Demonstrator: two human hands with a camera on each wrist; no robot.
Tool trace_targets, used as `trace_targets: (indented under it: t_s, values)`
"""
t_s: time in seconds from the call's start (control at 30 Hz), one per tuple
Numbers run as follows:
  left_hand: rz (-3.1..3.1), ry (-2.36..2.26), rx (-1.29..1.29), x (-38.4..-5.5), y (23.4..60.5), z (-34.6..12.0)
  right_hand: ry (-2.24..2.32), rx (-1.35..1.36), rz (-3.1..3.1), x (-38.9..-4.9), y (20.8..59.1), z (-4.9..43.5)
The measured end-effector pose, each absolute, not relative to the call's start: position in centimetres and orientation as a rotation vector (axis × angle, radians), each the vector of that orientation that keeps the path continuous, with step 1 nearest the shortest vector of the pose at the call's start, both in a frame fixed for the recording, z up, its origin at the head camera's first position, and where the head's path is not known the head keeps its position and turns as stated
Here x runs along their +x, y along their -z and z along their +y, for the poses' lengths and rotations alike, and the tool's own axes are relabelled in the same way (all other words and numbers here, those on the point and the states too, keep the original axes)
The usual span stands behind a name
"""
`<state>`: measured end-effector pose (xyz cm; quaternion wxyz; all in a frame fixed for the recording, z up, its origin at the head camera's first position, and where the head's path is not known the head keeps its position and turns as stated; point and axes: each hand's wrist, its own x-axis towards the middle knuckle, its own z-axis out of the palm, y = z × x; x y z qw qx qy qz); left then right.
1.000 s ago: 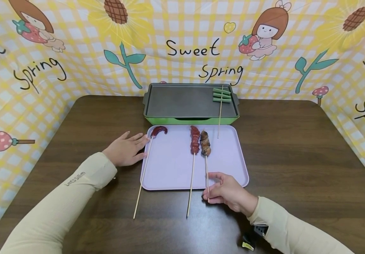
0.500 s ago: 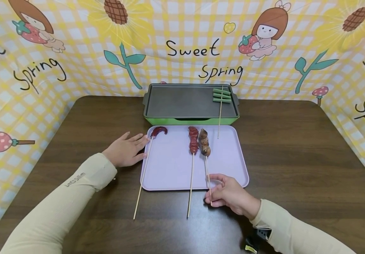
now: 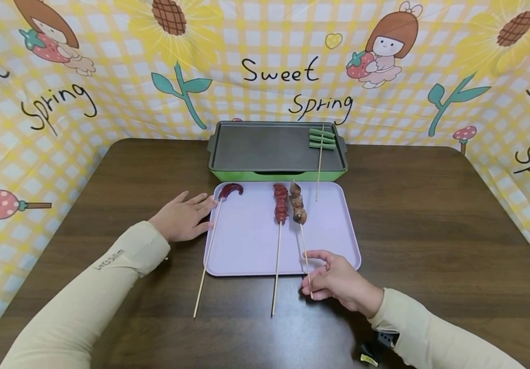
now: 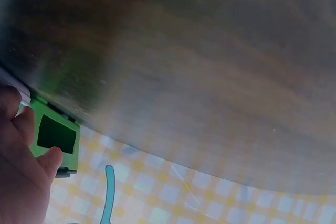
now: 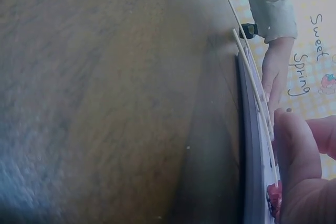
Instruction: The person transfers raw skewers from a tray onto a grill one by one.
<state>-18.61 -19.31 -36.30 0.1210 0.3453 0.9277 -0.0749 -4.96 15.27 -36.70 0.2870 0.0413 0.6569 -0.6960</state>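
My right hand (image 3: 338,281) pinches the lower end of a bamboo skewer threaded with browned, mushroom-like chunks (image 3: 298,204), whose food end is over the lilac tray (image 3: 246,246). Just left of it lies a skewer of red meat pieces (image 3: 280,204), its stick crossing the tray's near edge. My left hand (image 3: 184,218) rests at the tray's left rim with fingers spread. Beside those fingertips is a skewer with a dark red, curled tentacle-like piece (image 3: 231,190). In the right wrist view, the right thumb and finger (image 5: 299,150) show close up, with two sticks beyond them.
Behind the tray stands a green griddle with a dark flat plate (image 3: 260,146). A skewer of green vegetable sticks (image 3: 322,138) lies on its right side, the stick reaching over the tray. The brown wooden table (image 3: 430,230) meets a printed yellow-checked cloth (image 3: 265,97) at the back.
My right hand has shifted slightly right with the browned skewer, whose stick now leans more and whose tip sits a little farther back. The red meat skewer moved slightly left. My left hand stays still.
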Motion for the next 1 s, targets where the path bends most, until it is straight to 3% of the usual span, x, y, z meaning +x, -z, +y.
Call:
trace_targets:
  t_s: [1.0]
  values:
    - [2.715,0.170,1.011,-18.6,36.2,-19.4,1.830,0.090,1.929,-7.0,35.2,15.2]
